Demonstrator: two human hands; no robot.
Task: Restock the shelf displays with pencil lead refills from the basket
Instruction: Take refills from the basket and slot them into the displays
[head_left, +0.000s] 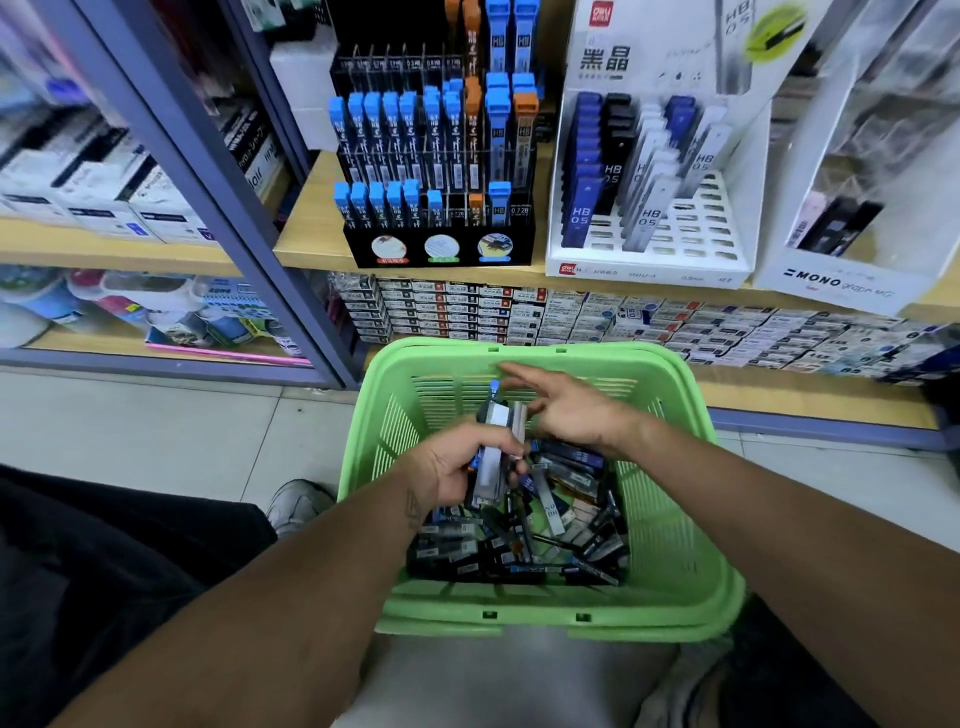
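A green plastic basket (691, 525) sits in front of me, its bottom covered with several loose lead refill cases (519, 556). My left hand (457, 467) grips a bundle of refill cases (493, 447) over the basket, one with a blue cap on top. My right hand (566, 410) hovers just right of the bundle, index finger stretched out, other fingers bent toward the cases; whether it holds one is hidden. On the wooden shelf (306, 223) stand a black display rack (441, 249) of blue- and orange-capped refills and a white display stand (649, 260) of HB 0.5 refills.
A white MONO display box (841, 280) stands right of the white stand. Stacked small boxes (519, 312) fill the shelf below. A blue-grey cabinet frame (249, 244) runs diagonally at the left. A grey shoe (296, 504) rests on the tiled floor beside the basket.
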